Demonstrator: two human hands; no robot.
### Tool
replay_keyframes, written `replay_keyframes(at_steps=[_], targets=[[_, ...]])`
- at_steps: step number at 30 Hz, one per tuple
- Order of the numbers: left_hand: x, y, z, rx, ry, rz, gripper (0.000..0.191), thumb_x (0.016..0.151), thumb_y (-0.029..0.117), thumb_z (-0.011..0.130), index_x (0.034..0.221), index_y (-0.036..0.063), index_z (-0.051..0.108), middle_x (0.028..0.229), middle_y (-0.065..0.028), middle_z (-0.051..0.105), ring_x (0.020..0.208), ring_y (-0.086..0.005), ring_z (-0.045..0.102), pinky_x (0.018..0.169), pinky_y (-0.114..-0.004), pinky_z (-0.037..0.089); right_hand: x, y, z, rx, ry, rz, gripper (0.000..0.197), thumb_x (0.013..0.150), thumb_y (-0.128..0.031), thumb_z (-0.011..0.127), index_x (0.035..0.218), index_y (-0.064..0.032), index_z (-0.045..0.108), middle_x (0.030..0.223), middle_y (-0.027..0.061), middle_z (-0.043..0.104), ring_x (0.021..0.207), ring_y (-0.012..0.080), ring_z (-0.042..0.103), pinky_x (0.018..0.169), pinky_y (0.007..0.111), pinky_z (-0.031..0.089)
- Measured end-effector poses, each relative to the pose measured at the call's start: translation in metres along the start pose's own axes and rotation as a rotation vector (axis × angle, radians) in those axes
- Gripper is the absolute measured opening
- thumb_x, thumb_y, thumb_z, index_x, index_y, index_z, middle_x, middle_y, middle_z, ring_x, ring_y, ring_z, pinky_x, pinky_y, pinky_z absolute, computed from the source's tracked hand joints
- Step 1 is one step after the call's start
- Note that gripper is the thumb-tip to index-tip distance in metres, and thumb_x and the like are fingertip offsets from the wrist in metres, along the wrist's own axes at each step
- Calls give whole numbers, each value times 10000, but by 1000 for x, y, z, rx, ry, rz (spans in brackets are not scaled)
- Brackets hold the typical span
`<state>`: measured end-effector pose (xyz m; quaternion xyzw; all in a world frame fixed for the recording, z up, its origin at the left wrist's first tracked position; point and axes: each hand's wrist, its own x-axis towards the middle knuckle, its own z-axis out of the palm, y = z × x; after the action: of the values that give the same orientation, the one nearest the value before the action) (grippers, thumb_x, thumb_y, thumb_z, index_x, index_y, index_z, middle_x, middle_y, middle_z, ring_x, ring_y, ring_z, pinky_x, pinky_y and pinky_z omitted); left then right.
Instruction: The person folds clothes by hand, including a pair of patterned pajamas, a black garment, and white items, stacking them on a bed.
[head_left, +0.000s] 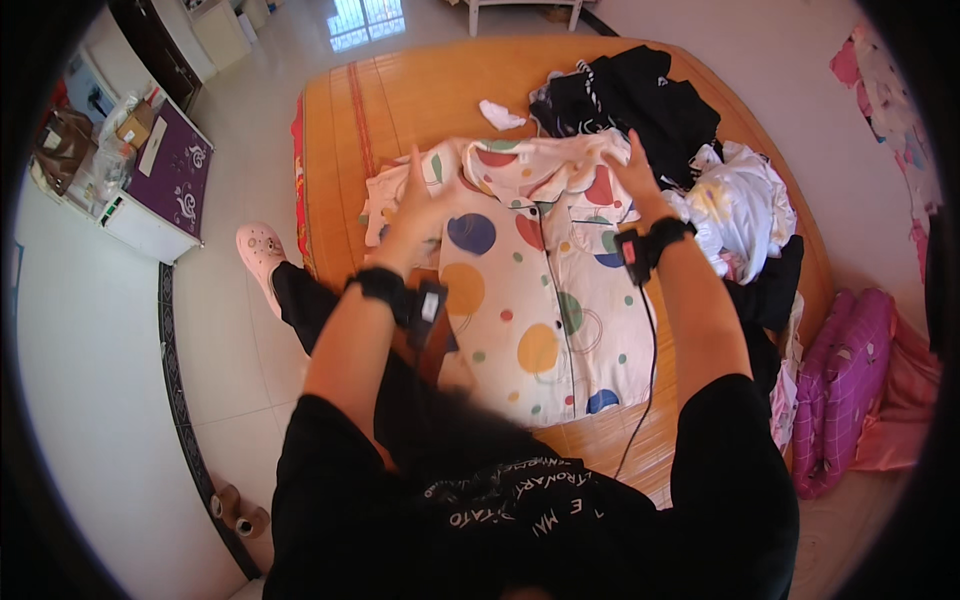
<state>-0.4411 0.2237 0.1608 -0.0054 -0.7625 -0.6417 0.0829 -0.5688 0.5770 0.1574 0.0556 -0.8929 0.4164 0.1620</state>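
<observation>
A cream button-front shirt with coloured dots (540, 300) lies spread on a bed with an orange-brown mat (420, 82), its collar end away from me. My left hand (420, 206), fingers apart, is over the shirt's left shoulder and sleeve, slightly blurred. At the opposite shoulder, my right hand (634, 169) has its thumb and fingers apart beside the fabric; whether it touches the cloth is hard to tell. Both wrists wear black straps with small devices, and a cable hangs from the right one.
Black clothes (637, 97) are heaped at the far right of the bed, with a white bundle (739, 210) nearer. A small white cloth (501, 115) lies beyond the shirt. Folded purple bedding (844, 390) stands at the right edge. A purple-fronted cabinet (172, 169) is at left.
</observation>
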Motion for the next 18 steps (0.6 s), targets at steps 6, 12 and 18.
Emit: replay_keyframes(at_steps=[6, 12, 18], targets=[[-158, -89, 40, 385, -55, -576, 899, 713, 240, 689, 1324, -141, 150, 1290, -324, 362, 1233, -390, 354, 1029, -397, 286, -188, 65, -15, -162, -111, 32, 449, 803, -161, 604, 1180, 30, 452, 1152, 231, 504, 1091, 377, 471, 938, 394, 371], [-236, -64, 79, 683, -380, -749, 550, 691, 395, 649, 1040, -21, 560, 1044, -210, 582, 959, -430, 553, 867, -503, 394, -395, 92, -93, -418, 150, 493, 322, 788, -96, 575, 1081, 17, 502, 1033, 180, 527, 915, 316, 519, 828, 378, 422], [-229, -27, 70, -51, -504, -806, 364, 728, 317, 687, 899, 10, 589, 725, -67, 615, 670, -188, 606, 577, -313, 476, -446, 69, -102, 498, 76, 1277, 282, 806, -262, 648, 984, -68, 549, 837, 55, 562, 724, 152, 537, 654, 296, 461]])
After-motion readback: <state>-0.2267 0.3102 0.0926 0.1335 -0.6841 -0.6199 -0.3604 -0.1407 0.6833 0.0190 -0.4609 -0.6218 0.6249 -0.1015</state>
